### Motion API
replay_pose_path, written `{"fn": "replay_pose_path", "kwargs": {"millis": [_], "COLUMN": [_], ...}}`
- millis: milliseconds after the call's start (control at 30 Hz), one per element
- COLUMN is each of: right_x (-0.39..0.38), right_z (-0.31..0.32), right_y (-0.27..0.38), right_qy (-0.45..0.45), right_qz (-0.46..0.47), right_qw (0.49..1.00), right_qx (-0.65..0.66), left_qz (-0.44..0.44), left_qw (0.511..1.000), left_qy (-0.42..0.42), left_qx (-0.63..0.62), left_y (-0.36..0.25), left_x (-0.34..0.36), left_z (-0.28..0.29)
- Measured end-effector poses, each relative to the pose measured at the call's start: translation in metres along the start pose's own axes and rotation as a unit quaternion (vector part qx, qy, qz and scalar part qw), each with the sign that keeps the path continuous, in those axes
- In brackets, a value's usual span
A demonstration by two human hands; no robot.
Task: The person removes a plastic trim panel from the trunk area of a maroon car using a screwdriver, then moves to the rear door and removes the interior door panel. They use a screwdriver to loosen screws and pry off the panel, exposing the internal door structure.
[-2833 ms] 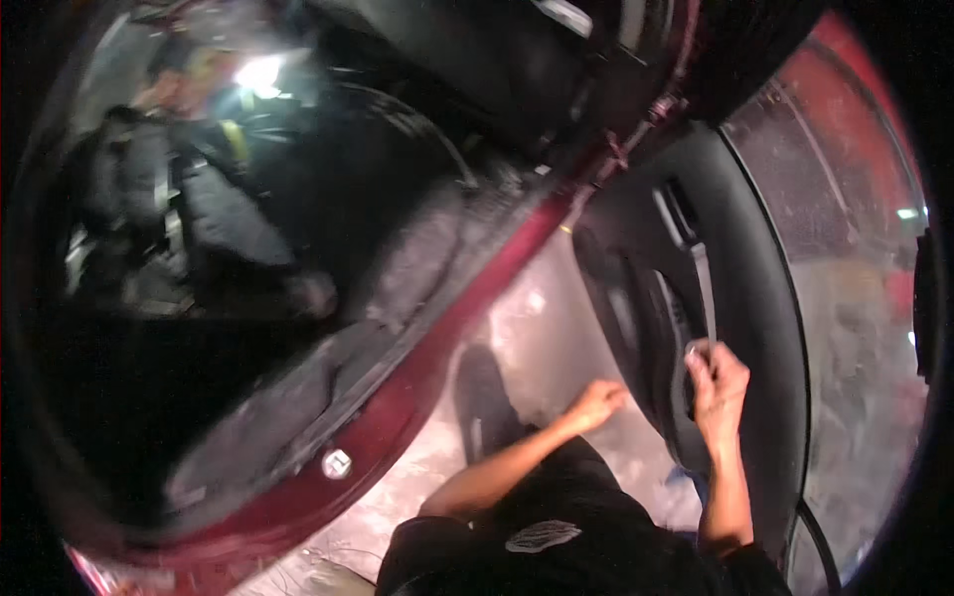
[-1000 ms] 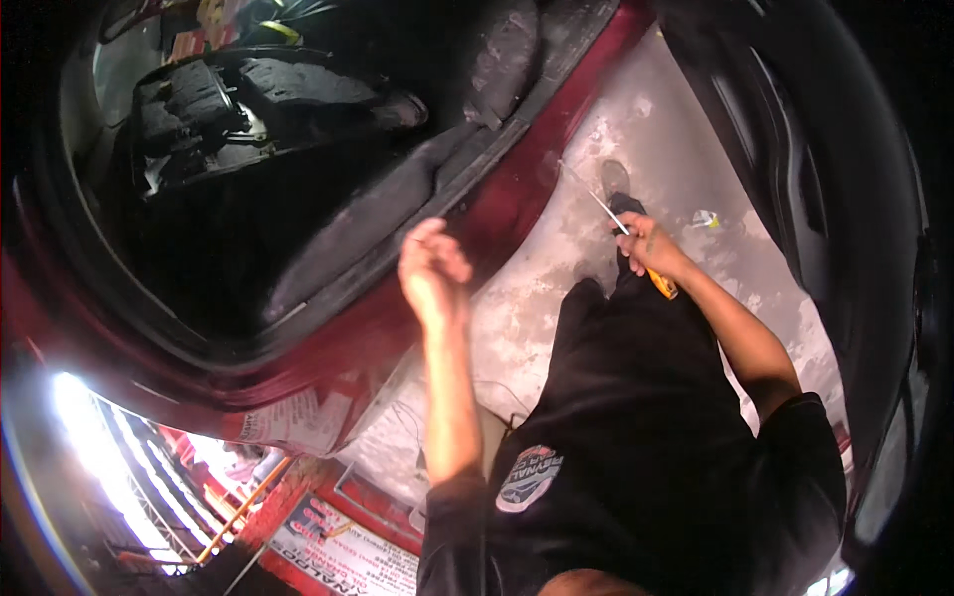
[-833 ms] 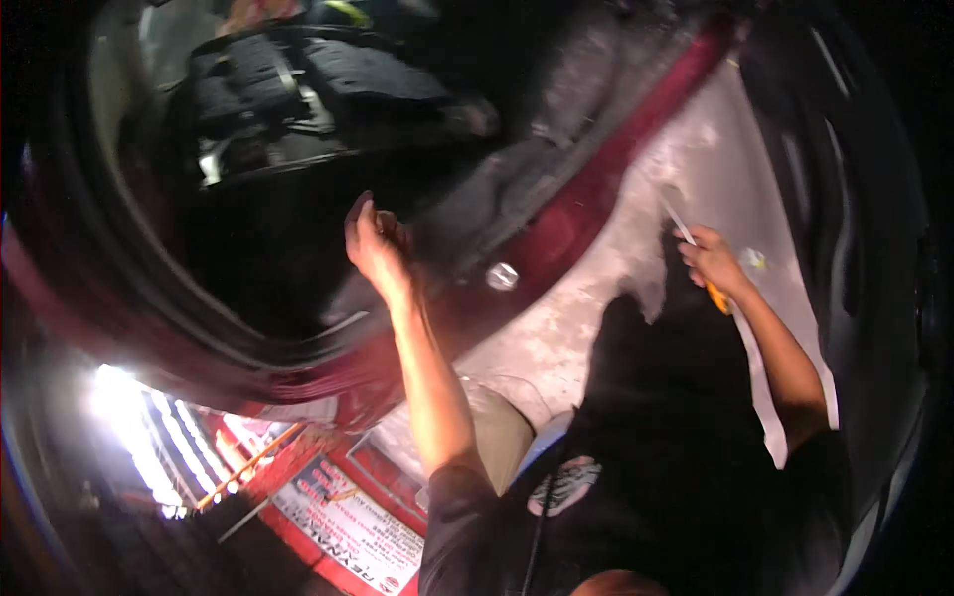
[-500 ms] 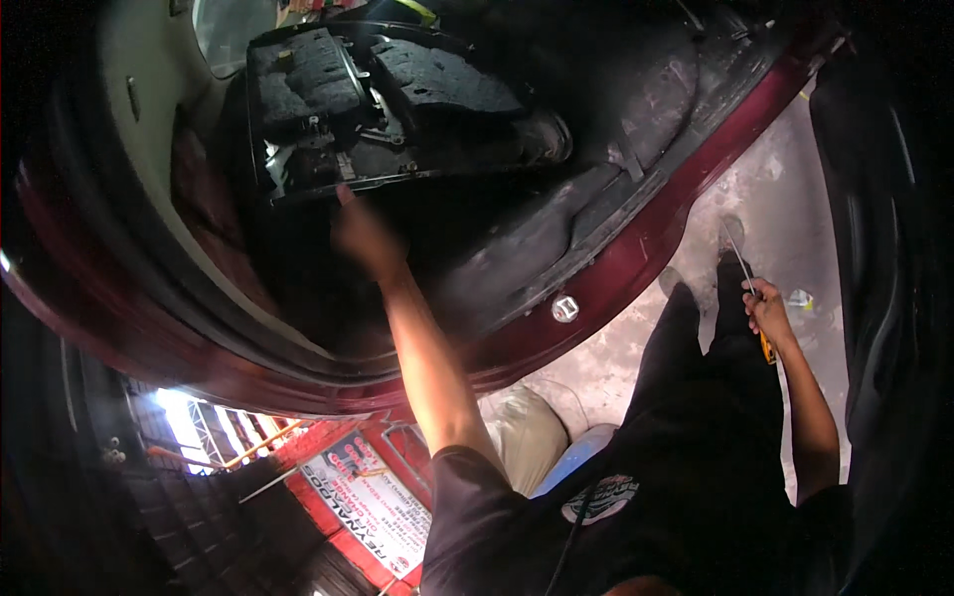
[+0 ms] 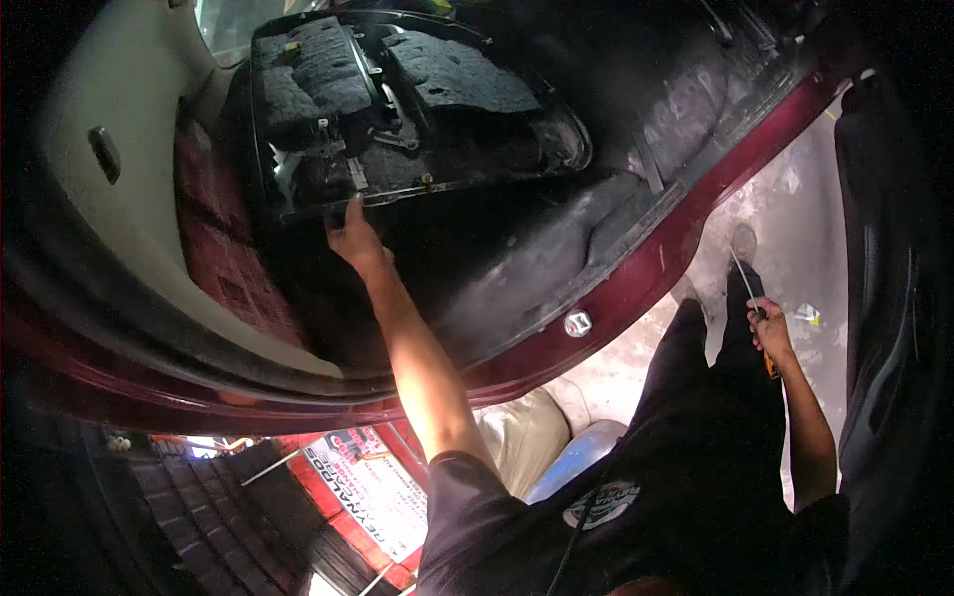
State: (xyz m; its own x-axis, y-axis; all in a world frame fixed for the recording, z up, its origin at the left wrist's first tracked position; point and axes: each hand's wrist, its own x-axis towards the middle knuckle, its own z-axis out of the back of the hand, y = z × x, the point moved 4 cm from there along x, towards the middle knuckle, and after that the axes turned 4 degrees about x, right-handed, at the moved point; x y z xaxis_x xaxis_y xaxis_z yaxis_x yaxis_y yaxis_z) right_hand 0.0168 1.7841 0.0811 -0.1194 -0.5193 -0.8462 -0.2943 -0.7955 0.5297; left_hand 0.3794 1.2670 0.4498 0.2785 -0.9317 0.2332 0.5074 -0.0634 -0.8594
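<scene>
My left hand (image 5: 358,238) reaches into the car's opening and grips the near edge of a large black trim panel (image 5: 467,79). Its thumb lies over the edge; the other fingers are partly hidden below it. Grey felt patches, small brackets and clips show on the panel's upward face. At the right, low beside my leg, my right hand (image 5: 769,330) is closed round a screwdriver (image 5: 743,270) with a long metal shaft and a yellow-and-black handle. The shaft points up and away from the hand.
A dark red car sill (image 5: 636,283) with a black seal curves between me and the interior. On the left is a beige pillar trim (image 5: 109,219). A pale sack (image 5: 527,437) and a blue bundle (image 5: 576,462) lie near my legs. A sign (image 5: 373,487) hangs lower left.
The left hand, blurred before, now shows sharply at the panel's edge. My view has shifted slightly, and the panel appears a little lower and farther right. The right hand still holds the screwdriver.
</scene>
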Motion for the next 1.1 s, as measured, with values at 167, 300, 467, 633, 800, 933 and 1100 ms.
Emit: {"fn": "replay_pose_path", "kwargs": {"millis": [167,300,467,633,800,933,1100], "right_x": [0.014,0.024,0.028,0.023,0.02,0.027,0.027], "right_z": [0.002,0.005,0.005,0.006,0.009,0.012,0.013], "right_y": [-0.001,-0.017,-0.01,0.003,0.013,0.001,0.003], "right_qy": [0.006,0.003,0.001,-0.013,-0.001,-0.003,-0.007], "right_qz": [-0.001,0.032,0.003,-0.008,-0.017,-0.006,0.003], "right_qw": [1.0,0.999,0.999,0.999,0.998,0.999,0.997], "right_qx": [0.012,-0.023,-0.041,-0.028,-0.054,-0.041,-0.082], "left_qz": [0.029,0.068,0.09,0.124,0.151,0.166,0.181], "left_qw": [0.999,0.997,0.996,0.99,0.986,0.984,0.981], "left_qy": [-0.02,-0.009,0.013,-0.004,-0.026,-0.037,-0.051], "left_qx": [0.02,0.039,0.022,0.066,0.06,0.058,0.055], "left_y": [0.016,0.004,0.012,0.012,0.013,0.01,0.016], "left_x": [0.015,0.004,0.0,0.002,0.0,-0.002,0.0], "left_z": [0.01,0.006,-0.002,-0.002,-0.002,-0.006,-0.003]}}
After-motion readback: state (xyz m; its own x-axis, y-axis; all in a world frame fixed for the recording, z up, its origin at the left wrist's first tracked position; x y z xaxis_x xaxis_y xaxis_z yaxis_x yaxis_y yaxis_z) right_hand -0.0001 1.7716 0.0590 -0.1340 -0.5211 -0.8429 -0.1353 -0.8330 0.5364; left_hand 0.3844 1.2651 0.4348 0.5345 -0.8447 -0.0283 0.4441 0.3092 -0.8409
